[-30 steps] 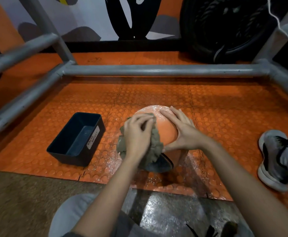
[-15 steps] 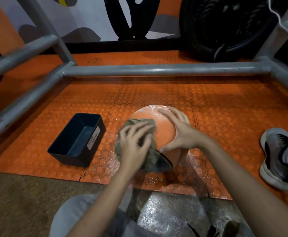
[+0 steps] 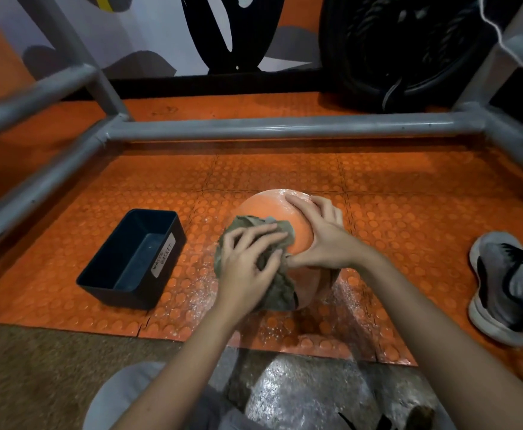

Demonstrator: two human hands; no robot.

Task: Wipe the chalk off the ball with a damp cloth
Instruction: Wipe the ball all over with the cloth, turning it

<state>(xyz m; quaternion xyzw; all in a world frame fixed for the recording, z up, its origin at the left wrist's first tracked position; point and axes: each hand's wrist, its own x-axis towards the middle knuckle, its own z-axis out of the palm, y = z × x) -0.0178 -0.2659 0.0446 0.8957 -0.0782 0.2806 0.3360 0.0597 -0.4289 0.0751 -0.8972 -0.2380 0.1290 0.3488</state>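
Frame (image 3: 285, 127): grey pipe rails run along the left and across the far edge of the mat.
Bin (image 3: 120, 297): black, open-topped, with a label reading "WASTE BASKET". It sits on the mat left of the ball, near it but not touching.
Mat (image 3: 409, 212): orange and studded, laid on the floor. White dust speckles it around the ball.
Left hand (image 3: 247, 265): palm down, fingers spread and nearly straight. It presses the cloth flat onto the ball's near-left side and does not bunch it.
Cloth (image 3: 279, 290): grey-brown and crumpled, caught between the left hand and the ball. It hangs down the ball's near face.
Ball (image 3: 297, 225): orange, on the mat at centre, between the two hands. A white chalk film shows on its far top.
Right hand (image 3: 325, 240): open, fingers laid over the ball's right side and top, thumb pointing left toward the cloth. It rests on the ball and grips nothing.
Shoe (image 3: 496, 287): grey and black with a white sole, at the right edge, well apart from the ball.
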